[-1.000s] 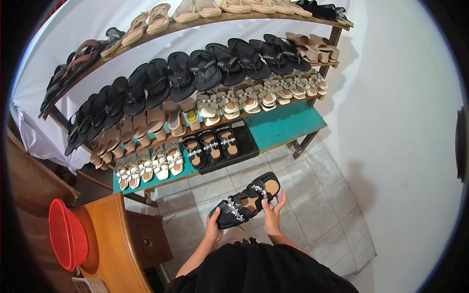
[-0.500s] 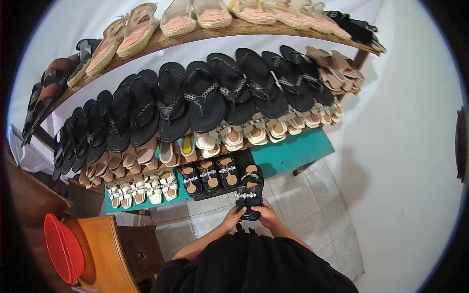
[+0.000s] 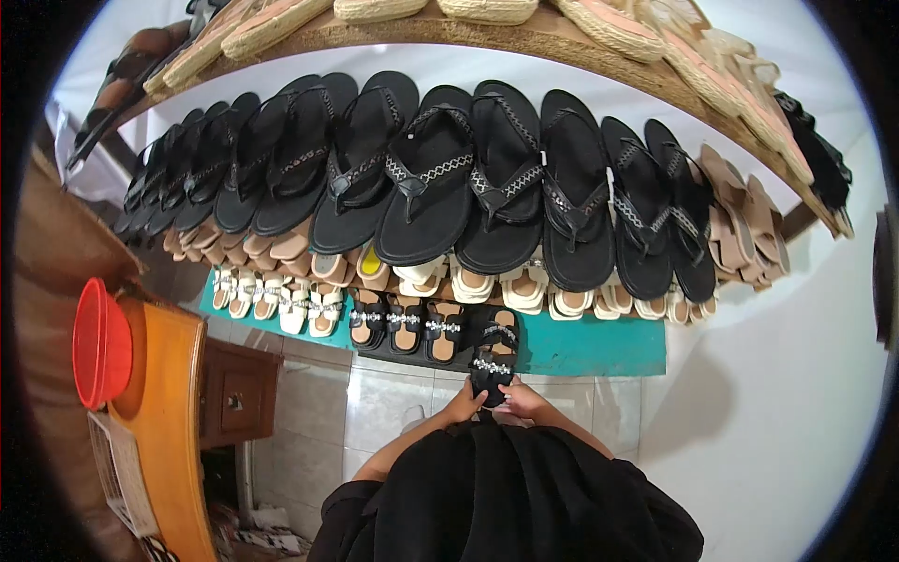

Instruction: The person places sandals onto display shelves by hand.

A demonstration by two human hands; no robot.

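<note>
A pair of black sandals (image 3: 493, 367) with a row of clear jewels across the strap is between my hands, low in the middle of the head view. My left hand (image 3: 464, 403) grips the near end from the left, its thumb on top. From the other side my right hand (image 3: 521, 399) holds the same end with its fingers curled round it. The far end of the held sandals overlaps the green bench. Just to their left stand several matching black jeweled sandals (image 3: 405, 320) on a dark box.
Black flip-flops (image 3: 427, 183) line a shelf above the green bench (image 3: 599, 345). White jeweled sandals (image 3: 294, 304) stand on the bench's left part. A wooden shelf (image 3: 487, 30) with espadrilles crosses the top. At left are a wooden desk (image 3: 169, 375) and a red basin (image 3: 101, 342).
The camera view has shifted, so the shelves appear larger and the top shelf sits higher in frame. Both hands keep hold of the black sandals at the bench's front edge.
</note>
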